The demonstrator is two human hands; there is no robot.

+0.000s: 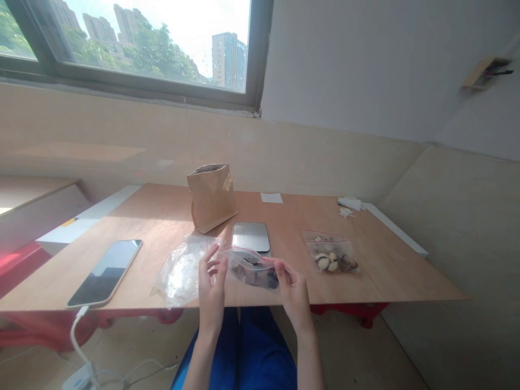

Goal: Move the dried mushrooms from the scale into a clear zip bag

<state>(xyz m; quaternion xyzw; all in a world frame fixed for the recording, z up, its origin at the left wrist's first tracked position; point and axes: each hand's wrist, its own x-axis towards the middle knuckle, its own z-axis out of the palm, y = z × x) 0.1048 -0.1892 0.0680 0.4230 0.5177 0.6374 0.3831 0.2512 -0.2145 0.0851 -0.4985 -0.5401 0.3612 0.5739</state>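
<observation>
A clear zip bag (254, 275) with dark pieces inside is held up between the two hands, its long axis running crosswise from one grip to the other and dipping slightly rightward. Its right corner is pinched between thumb and forefinger of the right hand (296, 295); at its left end the thumb and fingers of the left hand (212, 292) are placed, though whether they are closed on the film cannot be told. The darkest contents are gathered nearer the right hand. Directly beyond the grip a silver-topped scale (251, 236) is partly covered from view by the bag. Left of the grip, room is taken up by crumpled clear plastic (183, 271), with a paper bag (213, 197) stood behind it. To the right, bare board is left before a second filled bag (332, 255); the table's front edge (345, 301) is close on the near side.
</observation>
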